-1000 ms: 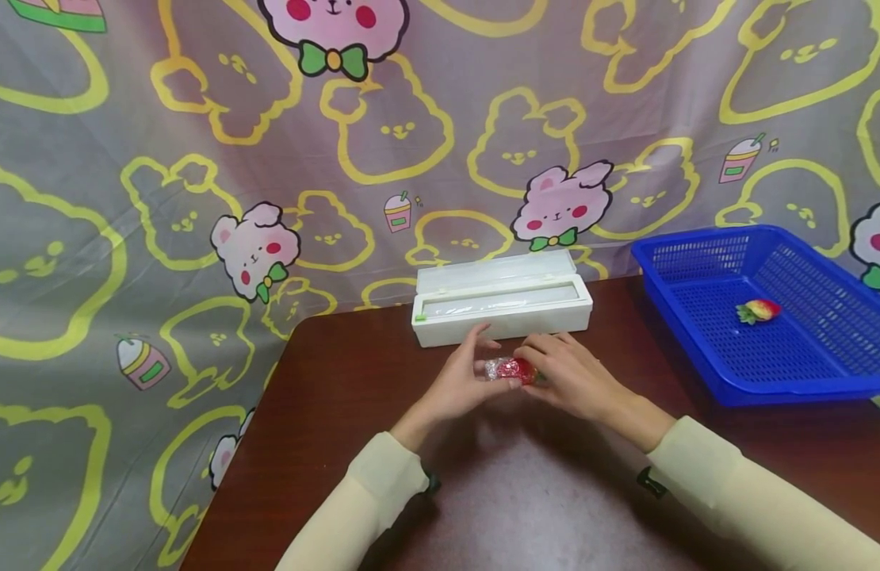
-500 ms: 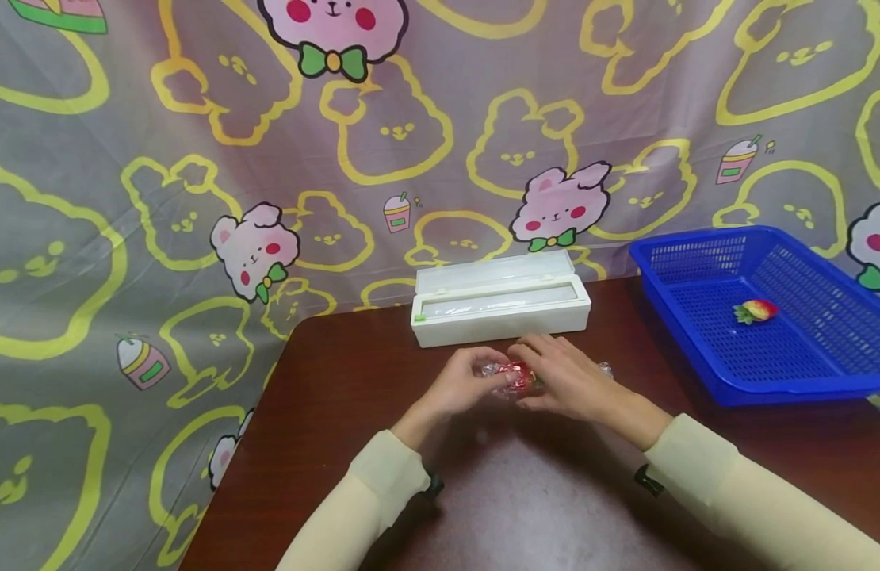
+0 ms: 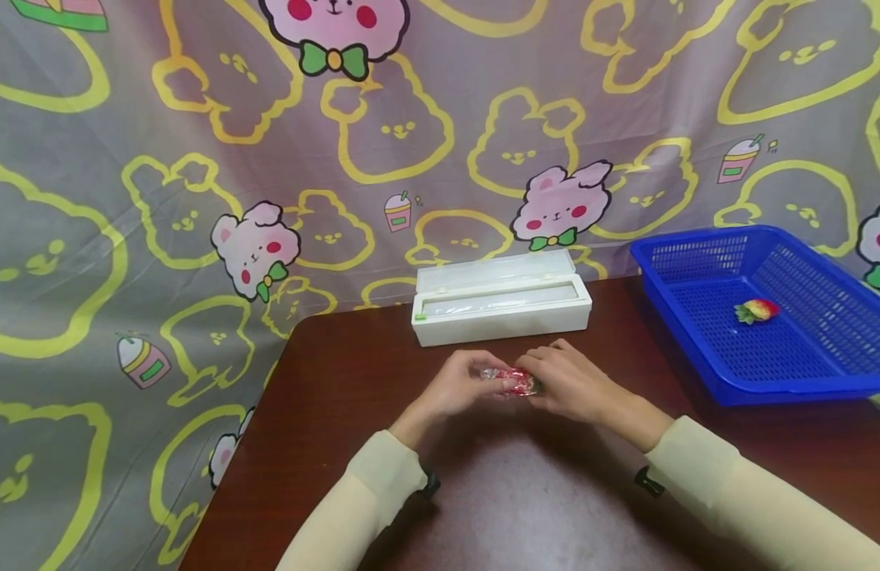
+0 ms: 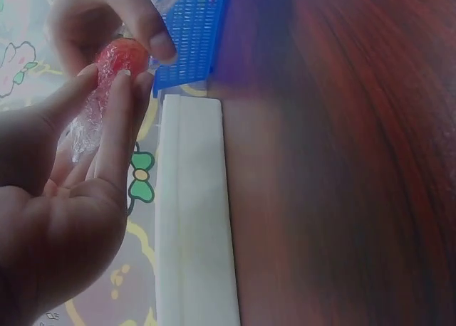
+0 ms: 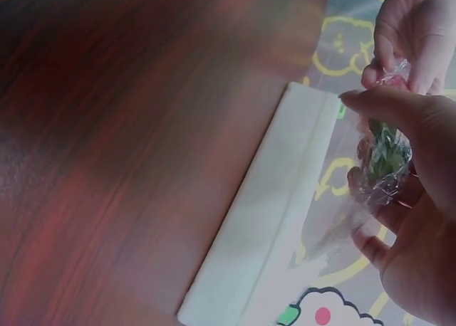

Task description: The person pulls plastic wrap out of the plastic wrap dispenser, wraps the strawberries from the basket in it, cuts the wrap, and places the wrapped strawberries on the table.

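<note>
A red strawberry (image 3: pixel 514 383) wrapped in clear cling film is held between both hands above the table. My left hand (image 3: pixel 456 386) pinches its red end, where crumpled film gathers. My right hand (image 3: pixel 570 382) holds the opposite end. In the right wrist view, green leaves (image 5: pixel 388 154) show through the film, with the right fingers curled around them and a loose strip of film trailing off. The left wrist view shows the red fruit (image 4: pixel 121 58) between the fingertips of the two hands. Part of the strawberry is hidden by the fingers.
Behind the hands stands a white cling film dispenser (image 3: pixel 507 323), its lid raised. To the right, a blue plastic basket (image 3: pixel 790 389) holds another strawberry (image 3: pixel 758 310). A patterned curtain (image 3: pixel 440 119) hangs behind the brown table (image 3: pixel 354 396).
The left hand's spread fingers have come in around the film at the red end. The right hand has shifted slightly; film that showed behind it half a second ago is out of sight.
</note>
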`<state>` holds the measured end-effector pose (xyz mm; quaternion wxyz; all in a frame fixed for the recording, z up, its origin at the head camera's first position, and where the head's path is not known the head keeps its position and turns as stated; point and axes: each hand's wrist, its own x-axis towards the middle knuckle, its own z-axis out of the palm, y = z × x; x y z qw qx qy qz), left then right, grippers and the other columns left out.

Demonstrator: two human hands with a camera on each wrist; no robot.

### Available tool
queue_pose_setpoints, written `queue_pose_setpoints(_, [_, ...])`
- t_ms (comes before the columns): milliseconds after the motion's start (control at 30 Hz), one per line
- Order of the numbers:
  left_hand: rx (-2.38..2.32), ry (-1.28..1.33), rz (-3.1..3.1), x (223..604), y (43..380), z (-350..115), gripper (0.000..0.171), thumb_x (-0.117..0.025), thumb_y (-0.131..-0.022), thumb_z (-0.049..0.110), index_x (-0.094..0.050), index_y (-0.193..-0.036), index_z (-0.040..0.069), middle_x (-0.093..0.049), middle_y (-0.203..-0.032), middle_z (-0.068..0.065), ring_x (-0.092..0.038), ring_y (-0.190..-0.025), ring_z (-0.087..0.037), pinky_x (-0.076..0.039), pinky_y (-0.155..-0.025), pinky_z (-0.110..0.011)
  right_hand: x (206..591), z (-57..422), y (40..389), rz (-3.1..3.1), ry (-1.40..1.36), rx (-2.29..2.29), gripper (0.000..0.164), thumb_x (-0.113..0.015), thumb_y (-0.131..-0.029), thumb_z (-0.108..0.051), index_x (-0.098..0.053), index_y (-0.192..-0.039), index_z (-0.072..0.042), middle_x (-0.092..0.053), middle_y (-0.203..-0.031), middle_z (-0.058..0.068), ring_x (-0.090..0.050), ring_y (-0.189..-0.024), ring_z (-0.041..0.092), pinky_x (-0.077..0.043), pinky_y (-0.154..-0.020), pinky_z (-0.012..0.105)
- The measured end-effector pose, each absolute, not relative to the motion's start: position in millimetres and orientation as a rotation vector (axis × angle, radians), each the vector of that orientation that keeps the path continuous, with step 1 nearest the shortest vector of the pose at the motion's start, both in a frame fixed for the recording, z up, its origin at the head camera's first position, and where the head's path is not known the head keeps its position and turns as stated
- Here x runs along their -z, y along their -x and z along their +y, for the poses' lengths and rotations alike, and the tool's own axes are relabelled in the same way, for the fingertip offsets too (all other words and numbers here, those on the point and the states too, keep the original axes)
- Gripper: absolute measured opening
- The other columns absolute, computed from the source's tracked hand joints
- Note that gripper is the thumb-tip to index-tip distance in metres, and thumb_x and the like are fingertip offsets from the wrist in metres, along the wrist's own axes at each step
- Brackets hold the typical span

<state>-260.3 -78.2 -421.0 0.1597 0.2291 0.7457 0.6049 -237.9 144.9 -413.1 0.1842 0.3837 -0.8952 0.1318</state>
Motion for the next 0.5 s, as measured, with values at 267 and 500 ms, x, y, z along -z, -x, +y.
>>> queue_pose_setpoints(267, [-1.682, -0.626, 2.145, 423.7, 258.1, -78.6, 0.038, -0.077, -0.092, 0.012, -0.065, -0.125, -0.003, -0.074, -0.103, -0.011, -0.073, -0.083, -0.019, -0.06, -0.081, -0.05, 416.1, 147.0, 236.2, -2.558, -1.07, -0.46, 0.037, -0.089, -0.075, -0.024, -0.072, -0.106, -0.012, -0.069, -0.091, -0.005, -0.062, -0.083, 0.012, -0.046, -0.08, 0.039])
queue_pose_setpoints(500, [-1.633, -0.675, 2.144, 418.2, 258.2, -78.8, 0.028, -0.07, -0.099, 0.018, -0.07, -0.117, -0.004, -0.075, -0.098, -0.011, -0.075, -0.081, -0.026, -0.057, -0.08, -0.06, 414.6, 150.3, 238.8, -2.563, -1.067, -0.51, 0.034, -0.088, -0.075, -0.023, -0.072, -0.104, -0.013, -0.068, -0.089, -0.008, -0.06, -0.081, 0.008, -0.045, -0.077, 0.037])
